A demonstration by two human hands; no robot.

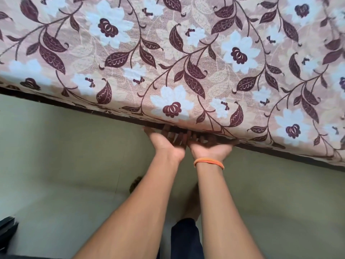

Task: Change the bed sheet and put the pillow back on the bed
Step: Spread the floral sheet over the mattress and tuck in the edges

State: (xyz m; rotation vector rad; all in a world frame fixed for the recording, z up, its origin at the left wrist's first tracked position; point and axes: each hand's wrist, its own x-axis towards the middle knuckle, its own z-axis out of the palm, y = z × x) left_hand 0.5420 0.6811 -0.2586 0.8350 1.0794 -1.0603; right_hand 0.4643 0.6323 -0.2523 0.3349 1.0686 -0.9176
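A pink bed sheet (186, 53) printed with white flowers and maroon leaves covers the bed and fills the upper half of the view. Its near edge wraps down over a dark bed edge (280, 152). My left hand (166, 141) and my right hand (211, 146) sit side by side at that edge, palms turned up, fingers pushed in under the sheet's edge. The fingertips are hidden beneath the fabric. An orange band circles my right wrist. No pillow is in view.
Pale green floor (65, 165) lies below the bed edge. My bare foot (192, 202) and dark trouser leg stand on it between my forearms. A dark object (7, 234) sits at the lower left corner.
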